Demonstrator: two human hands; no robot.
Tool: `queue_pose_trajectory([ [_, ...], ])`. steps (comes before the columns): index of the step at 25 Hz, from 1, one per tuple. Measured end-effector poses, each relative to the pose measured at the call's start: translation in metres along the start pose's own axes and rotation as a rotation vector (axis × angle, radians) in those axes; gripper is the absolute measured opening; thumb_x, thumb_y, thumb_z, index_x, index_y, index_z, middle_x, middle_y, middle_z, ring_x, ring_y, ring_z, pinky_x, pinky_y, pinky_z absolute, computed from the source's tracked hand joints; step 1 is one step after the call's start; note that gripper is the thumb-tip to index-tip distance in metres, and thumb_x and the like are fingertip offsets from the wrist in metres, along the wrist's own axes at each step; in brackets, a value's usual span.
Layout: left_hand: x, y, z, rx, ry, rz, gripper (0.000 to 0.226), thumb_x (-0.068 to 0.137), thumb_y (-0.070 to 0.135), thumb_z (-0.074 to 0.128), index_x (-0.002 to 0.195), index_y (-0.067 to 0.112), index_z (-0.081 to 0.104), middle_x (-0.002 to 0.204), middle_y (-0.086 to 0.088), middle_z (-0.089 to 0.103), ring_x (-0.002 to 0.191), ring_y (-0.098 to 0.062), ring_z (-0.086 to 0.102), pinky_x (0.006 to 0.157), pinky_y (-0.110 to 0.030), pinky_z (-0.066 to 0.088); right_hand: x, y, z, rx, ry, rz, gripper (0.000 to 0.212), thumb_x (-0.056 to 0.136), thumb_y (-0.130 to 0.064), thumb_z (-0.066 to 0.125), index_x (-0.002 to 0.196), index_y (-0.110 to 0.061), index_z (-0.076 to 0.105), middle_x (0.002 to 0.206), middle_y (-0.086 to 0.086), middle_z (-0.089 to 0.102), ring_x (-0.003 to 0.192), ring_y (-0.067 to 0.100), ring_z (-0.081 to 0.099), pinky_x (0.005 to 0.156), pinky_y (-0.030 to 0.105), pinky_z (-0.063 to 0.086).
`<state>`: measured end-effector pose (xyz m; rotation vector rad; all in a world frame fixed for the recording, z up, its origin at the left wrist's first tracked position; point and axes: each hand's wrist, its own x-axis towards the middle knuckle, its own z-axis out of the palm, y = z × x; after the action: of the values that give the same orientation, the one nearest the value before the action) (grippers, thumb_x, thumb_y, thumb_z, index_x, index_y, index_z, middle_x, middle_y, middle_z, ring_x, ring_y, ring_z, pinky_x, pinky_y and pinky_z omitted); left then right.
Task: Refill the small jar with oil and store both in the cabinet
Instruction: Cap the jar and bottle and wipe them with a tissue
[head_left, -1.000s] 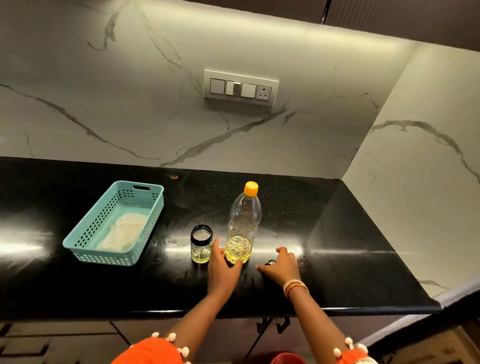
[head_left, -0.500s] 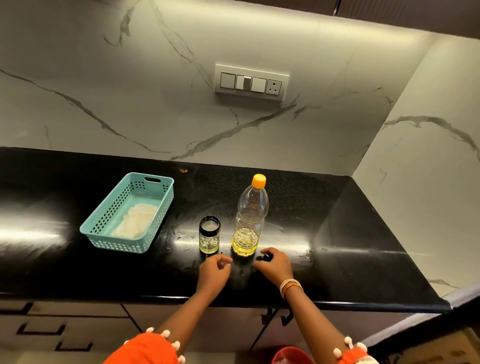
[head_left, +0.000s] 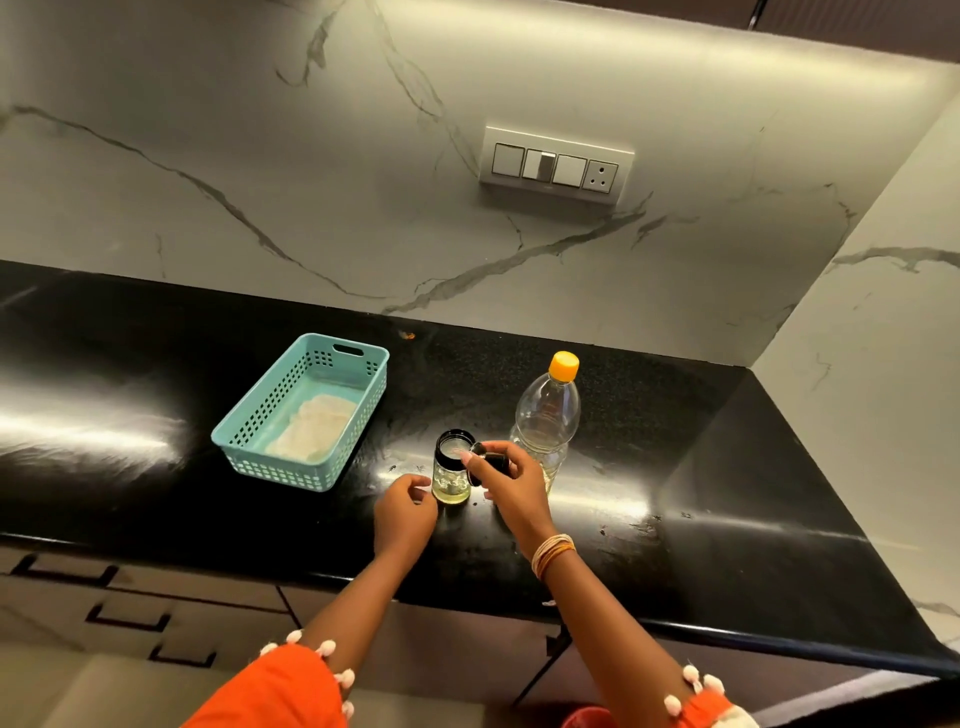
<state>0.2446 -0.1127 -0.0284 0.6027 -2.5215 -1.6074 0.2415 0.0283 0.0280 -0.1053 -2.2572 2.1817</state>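
Black glossy counter (head_left: 675, 519) running along the marble wall. Small glass jar (head_left: 451, 475) stands on it near the front edge, a little yellow oil in the bottom. Clear bottle (head_left: 548, 421) (orange cap on) stands just right of the jar, slightly further back. Teal perforated basket (head_left: 304, 413) sits left of the jar, apart from it, with a pale cloth inside.
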Motion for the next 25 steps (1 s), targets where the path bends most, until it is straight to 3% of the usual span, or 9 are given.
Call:
queue_pose_trajectory([
  [4,0.026,-0.001,-0.009,0.005,-0.018,-0.028,0.033,0.079,0.006,0.061,0.111,0.011,0.062,0.090,-0.005,0.062,0.084,-0.025,0.061,0.075,-0.030,0.046,0.012,0.003,0.018,-0.093,0.153,-0.105,0.038,0.068,-0.034,0.084,0.092,-0.018,0.060,0.085,0.004,0.069,0.080,0.015,0.068,0.073,0.027,0.058],
  [9,0.050,-0.006,-0.006,0.025,-0.341,0.064,0.071,0.075,0.016,0.076,0.137,0.019,0.042,0.118,-0.007,0.049,0.107,-0.025,0.054,0.093,-0.040,0.049,0.025,0.014,0.037,-0.405,0.350,-0.391,0.027,0.072,-0.036,0.079,0.085,-0.019,0.061,0.090,-0.005,0.067,0.087,0.010,0.065,0.079,0.020,0.052],
  [13,0.063,-0.006,-0.003,-0.061,-0.426,0.116,0.089,0.055,0.032,0.085,0.134,0.026,0.046,0.126,-0.003,0.052,0.114,-0.021,0.053,0.097,-0.038,0.048,0.031,0.022,0.047,-0.622,0.383,-0.398,0.026,0.075,-0.035,0.077,0.089,-0.017,0.064,0.093,-0.001,0.070,0.086,0.016,0.066,0.074,0.019,0.047],
  [16,0.070,-0.006,0.002,-0.069,-0.422,0.166,0.070,0.047,0.043,0.077,0.112,0.042,0.053,0.114,0.011,0.063,0.110,-0.010,0.060,0.094,-0.037,0.053,0.029,0.027,0.049,-0.671,0.362,-0.360,0.036,0.076,-0.039,0.074,0.105,-0.019,0.064,0.099,-0.002,0.071,0.089,0.016,0.067,0.077,0.024,0.050],
  [21,0.076,-0.009,0.006,-0.102,-0.451,0.228,0.045,0.053,0.041,0.069,0.098,0.041,0.062,0.102,0.015,0.071,0.101,-0.003,0.065,0.091,-0.041,0.055,0.028,0.029,0.054,-0.701,0.348,-0.246,0.063,0.077,-0.038,0.070,0.131,-0.013,0.053,0.122,0.004,0.066,0.108,0.020,0.065,0.091,0.028,0.051],
  [25,0.079,-0.002,0.002,-0.072,-0.427,0.248,0.048,0.052,0.041,0.069,0.099,0.036,0.065,0.100,0.012,0.073,0.099,-0.002,0.067,0.089,-0.034,0.056,0.028,0.029,0.057,-0.663,0.328,-0.154,0.059,0.076,-0.037,0.070,0.128,-0.015,0.053,0.114,0.003,0.068,0.103,0.019,0.066,0.088,0.027,0.052],
])
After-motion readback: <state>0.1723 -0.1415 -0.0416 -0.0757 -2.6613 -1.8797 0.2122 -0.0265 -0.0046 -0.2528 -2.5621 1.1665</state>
